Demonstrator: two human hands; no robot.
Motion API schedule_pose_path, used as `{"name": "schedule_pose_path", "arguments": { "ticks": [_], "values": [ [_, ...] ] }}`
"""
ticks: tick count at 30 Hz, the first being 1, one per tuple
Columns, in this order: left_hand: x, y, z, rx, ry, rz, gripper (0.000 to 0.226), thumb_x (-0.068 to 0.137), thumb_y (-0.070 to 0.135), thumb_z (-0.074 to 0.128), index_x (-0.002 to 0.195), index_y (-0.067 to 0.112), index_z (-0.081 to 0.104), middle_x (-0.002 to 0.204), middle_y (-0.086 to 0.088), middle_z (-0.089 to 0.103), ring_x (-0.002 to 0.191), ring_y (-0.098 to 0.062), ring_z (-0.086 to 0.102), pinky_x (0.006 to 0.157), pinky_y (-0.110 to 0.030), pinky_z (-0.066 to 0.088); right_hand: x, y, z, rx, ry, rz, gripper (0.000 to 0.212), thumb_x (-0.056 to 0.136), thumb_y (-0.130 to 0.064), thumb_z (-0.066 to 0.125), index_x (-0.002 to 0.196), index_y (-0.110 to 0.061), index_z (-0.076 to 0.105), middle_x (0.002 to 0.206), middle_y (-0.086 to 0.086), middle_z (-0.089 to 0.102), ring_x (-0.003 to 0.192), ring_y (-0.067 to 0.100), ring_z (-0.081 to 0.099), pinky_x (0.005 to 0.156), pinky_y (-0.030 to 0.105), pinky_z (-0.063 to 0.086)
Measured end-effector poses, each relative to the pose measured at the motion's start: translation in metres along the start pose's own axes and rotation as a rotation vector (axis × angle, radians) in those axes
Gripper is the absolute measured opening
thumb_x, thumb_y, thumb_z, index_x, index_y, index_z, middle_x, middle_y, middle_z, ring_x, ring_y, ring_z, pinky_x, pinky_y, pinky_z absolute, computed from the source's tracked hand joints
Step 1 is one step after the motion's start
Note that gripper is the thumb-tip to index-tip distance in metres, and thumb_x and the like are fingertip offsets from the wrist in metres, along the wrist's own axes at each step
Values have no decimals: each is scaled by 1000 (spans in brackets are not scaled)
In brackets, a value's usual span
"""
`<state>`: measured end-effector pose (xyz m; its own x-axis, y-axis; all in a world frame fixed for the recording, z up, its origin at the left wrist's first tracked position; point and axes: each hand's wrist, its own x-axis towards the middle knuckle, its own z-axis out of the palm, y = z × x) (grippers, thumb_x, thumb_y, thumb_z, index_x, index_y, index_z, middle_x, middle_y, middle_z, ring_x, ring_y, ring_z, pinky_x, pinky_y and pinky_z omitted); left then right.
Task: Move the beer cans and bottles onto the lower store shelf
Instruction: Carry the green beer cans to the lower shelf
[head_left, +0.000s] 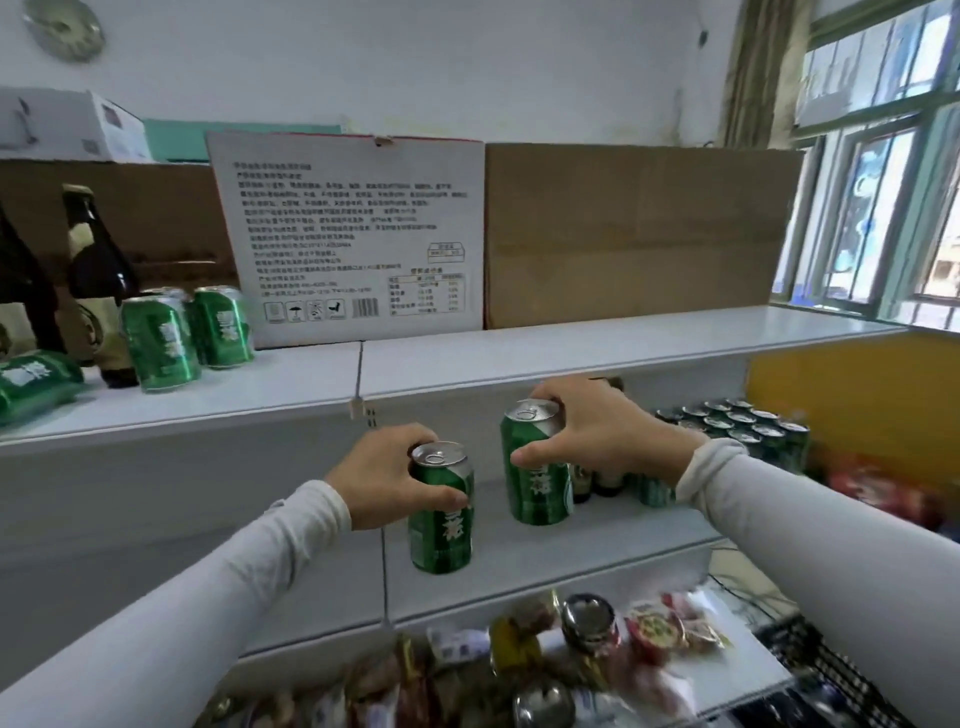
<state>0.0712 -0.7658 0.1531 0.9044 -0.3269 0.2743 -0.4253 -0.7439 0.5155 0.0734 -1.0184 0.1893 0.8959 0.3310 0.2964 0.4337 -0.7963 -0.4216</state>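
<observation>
My left hand (387, 475) grips a green beer can (441, 525) by its upper part, upright, over the front edge of the lower shelf (613, 540). My right hand (592, 428) grips a second green can (537, 478), upright at that shelf's surface. Behind my right hand, brown bottles (605, 480) and another green can (652, 491) stand on the lower shelf, partly hidden. On the upper shelf (291, 384) at the left stand two green cans (158, 340) (223, 327) and dark bottles (98, 291); another green can (34, 382) lies on its side.
A white printed carton (353, 234) and a brown cardboard box (639, 234) stand at the back of the upper shelf. A shrink-wrapped pack of cans (743, 426) sits to the right. Snack packets and jars (571, 654) fill the bottom shelf. Windows are at the far right.
</observation>
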Motion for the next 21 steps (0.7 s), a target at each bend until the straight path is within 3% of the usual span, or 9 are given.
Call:
{"name": "schedule_pose_path", "arguments": {
  "ticks": [4,8,11,14,17,21],
  "values": [
    [16,-9,67,-53,-49,-62,59,53,57,78,102,29,60,96,11,64,87,-6,62,81,-31,55,-17,65,26,17,-9,90,63,62,-62,80,111,-28,59,94,-12,66,82,5,62,71,26,52],
    [41,-29,120,-82,-43,-92,63,59,45,84,112,24,57,104,8,65,94,-11,62,87,-31,53,-9,113,63,94,-47,163,65,65,-55,83,117,-28,56,98,-15,64,84,0,60,65,14,43],
    [68,-50,152,-104,-67,-133,59,60,44,83,109,24,58,104,7,65,96,-13,63,87,-31,53,8,143,94,96,-62,201,73,66,-53,83,127,-25,53,106,-13,62,93,5,60,77,18,48],
    [102,-74,175,-106,-65,-153,58,59,49,80,109,36,54,104,14,63,95,-12,61,83,-28,51,34,167,115,97,-66,230,72,69,-49,82,129,-23,52,106,-11,58,96,9,57,86,23,48],
    [134,-95,193,-144,-57,-172,57,62,47,78,111,42,51,106,17,61,97,-11,59,81,-25,49,67,192,132,86,-91,253,70,71,-47,81,130,-24,50,110,-7,60,101,15,59,85,27,48],
    [165,-119,208,-165,-33,-202,53,67,39,78,113,37,51,108,13,60,102,-12,58,78,-20,42,108,217,156,101,-106,293,70,72,-41,82,131,-22,49,112,-2,63,100,20,60,83,28,48]
  ]
}}
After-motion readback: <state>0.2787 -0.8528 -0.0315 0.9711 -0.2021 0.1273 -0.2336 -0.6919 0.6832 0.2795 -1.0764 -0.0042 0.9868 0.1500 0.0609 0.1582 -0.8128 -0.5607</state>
